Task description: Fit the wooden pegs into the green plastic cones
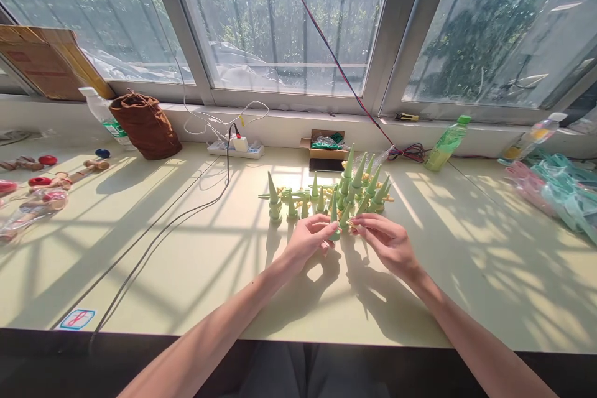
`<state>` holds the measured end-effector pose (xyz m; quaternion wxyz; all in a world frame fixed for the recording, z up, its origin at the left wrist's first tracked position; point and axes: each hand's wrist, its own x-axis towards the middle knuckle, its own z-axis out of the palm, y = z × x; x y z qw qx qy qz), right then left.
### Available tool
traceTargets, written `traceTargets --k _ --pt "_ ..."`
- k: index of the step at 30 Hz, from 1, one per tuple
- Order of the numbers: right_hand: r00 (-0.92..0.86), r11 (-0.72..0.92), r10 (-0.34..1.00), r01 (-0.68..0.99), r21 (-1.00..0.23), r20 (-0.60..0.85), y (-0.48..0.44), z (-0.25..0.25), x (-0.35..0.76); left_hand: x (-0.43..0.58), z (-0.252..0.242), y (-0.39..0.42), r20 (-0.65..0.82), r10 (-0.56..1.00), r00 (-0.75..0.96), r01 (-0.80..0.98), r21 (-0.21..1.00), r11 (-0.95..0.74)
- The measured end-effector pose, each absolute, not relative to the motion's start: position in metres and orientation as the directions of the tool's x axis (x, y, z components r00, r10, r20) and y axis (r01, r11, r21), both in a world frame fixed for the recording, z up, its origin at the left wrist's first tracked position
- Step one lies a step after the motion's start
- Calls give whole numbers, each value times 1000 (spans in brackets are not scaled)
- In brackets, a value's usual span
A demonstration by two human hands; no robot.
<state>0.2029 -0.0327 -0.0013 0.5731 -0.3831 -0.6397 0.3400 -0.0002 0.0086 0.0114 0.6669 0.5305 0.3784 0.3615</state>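
Observation:
My left hand (310, 235) is closed round the base of a green cone-shaped piece (333, 211), which it holds upright with the tip pointing up. Close by on the right, my right hand (389, 242) pinches a small yellowish piece (352, 224) between thumb and fingertips, near the green cone; whether the two touch I cannot tell. Just beyond both hands stands a cluster of green cone pieces (358, 175), some stacked, with small yellow parts among them. Further left, more green cones (273, 199) stand in a looser group.
Behind the cones is a small open cardboard box (329, 152) beside a dark flat object (325, 165). A black cable (186, 211) crosses the table from a power strip (237, 148). Wooden toys (60, 180) lie left; a green bottle (448, 143) and plastic bags (555, 186) are right.

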Motion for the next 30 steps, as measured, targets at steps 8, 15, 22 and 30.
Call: traceTargets --k 8,15,22,30 --pt "-58 480 876 33 -877 478 -34 1 197 3 7 8 -73 860 506 -133 978 161" --pt "-101 441 896 92 -893 432 -35 0 200 4 9 6 -69 849 523 -132 978 160" --pt "-148 441 893 100 -892 425 -37 0 201 5 10 5 -55 844 533 -126 982 143" --pt "-160 464 883 152 -873 441 -37 1 202 5 11 3 -26 845 535 -108 989 99"
